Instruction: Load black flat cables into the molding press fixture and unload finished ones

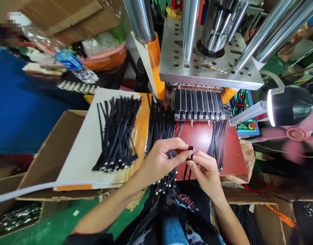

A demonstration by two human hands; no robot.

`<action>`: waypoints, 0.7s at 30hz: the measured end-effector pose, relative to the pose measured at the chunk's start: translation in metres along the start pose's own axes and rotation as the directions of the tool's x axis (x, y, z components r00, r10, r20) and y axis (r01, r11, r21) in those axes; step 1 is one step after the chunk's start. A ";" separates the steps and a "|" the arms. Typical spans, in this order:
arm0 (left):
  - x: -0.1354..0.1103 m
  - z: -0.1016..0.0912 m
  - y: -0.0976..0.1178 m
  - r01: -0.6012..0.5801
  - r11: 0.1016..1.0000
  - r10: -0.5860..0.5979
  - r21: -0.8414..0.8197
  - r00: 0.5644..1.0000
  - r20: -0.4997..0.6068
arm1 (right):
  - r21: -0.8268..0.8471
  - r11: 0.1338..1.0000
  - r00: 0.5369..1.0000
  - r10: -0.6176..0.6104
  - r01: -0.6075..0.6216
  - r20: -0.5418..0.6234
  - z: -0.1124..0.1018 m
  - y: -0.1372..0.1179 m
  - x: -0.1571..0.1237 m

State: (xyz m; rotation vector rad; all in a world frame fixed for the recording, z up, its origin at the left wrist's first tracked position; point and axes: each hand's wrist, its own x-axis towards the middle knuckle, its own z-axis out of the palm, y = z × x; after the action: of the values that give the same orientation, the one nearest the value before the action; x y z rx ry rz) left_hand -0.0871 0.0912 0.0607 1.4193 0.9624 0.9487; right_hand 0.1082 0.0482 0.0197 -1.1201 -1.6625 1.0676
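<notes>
My left hand (160, 156) is closed, its thumb and forefinger pinching the end of a black flat cable (190, 153). The right hand (206, 170) is closed on the same cable from the other side, fingertips almost touching the left ones. Dark strands hang below the fingers; whether they belong to the held cable I cannot tell. Just left of my hands lies a long bunch of black cables (161, 126) with metal plugs at its near end. More black cables (217, 139) lie on the red work surface (197, 136) to the right.
Ahead stands a press with a steel plate (169, 64) over a slotted fixture (199, 104). A bundled cable pile (118, 136) rests on a white board (80, 156) at left. To the right are a lamp (286, 105), a control box (248, 127) and a pink fan (296, 134).
</notes>
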 end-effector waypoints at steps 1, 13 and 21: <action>0.001 0.000 -0.001 0.021 0.998 -0.021 -0.066 1.000 0.003 | 0.009 1.000 1.000 0.005 -0.005 0.009 0.001 0.000 0.001; 0.016 0.001 0.001 0.015 0.999 -0.016 -0.050 0.999 -0.028 | -0.107 0.993 0.993 -0.067 0.056 -0.102 0.013 -0.006 0.002; 0.029 -0.010 -0.009 -0.084 0.986 0.103 0.147 0.987 -0.126 | -0.007 0.977 0.973 0.212 -0.213 0.093 0.026 0.014 -0.009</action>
State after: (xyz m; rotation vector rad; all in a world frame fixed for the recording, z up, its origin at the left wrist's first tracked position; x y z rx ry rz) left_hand -0.0871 0.1227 0.0533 1.5467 1.0871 1.0735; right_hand 0.0893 0.0383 -0.0026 -1.2855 -1.6382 1.2746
